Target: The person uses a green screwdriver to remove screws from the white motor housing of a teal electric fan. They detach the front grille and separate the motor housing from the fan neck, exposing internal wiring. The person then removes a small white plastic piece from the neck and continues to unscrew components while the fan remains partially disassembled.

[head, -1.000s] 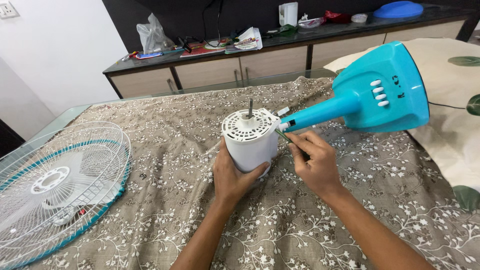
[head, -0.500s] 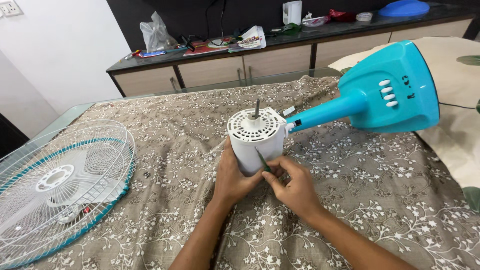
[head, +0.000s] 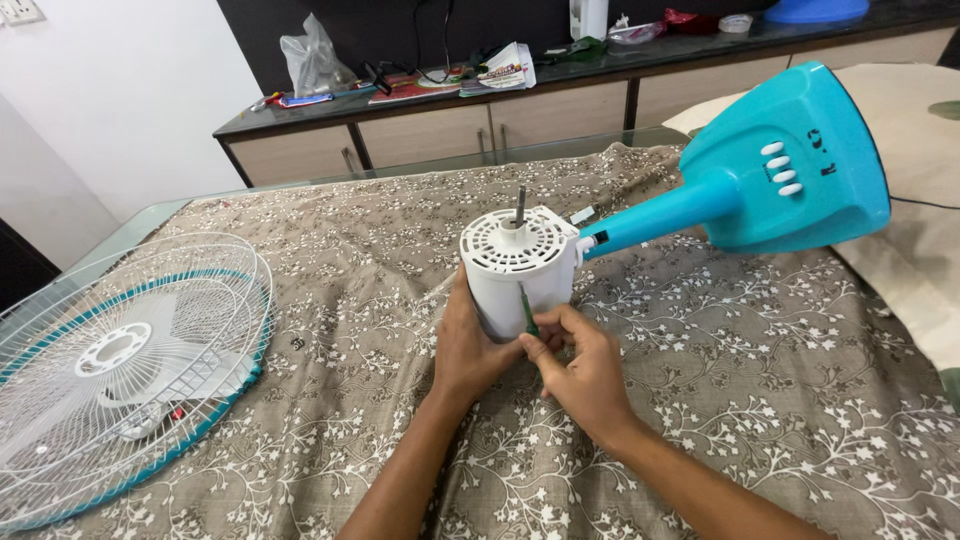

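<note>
2 bare hands meet at the white cylindrical plastic fan motor housing (head: pixel 518 265), standing upright at the centre of the brown floral cloth (head: pixel 700 380). The left hand (head: pixel 470 345) is clasped around its lower side at 7 o'clock. The right hand (head: pixel 580 365), at 5 o'clock, pinches a thin green-handled screwdriver (head: pixel 526 312) against the housing wall. A turquoise plastic fan stand (head: pixel 770 170) extends toward 2 o'clock; a white wire fan guard (head: pixel 120 360) lies at 9 o'clock.

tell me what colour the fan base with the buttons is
The fan base is turquoise blue with white buttons, seen clearly in the head view.
</note>
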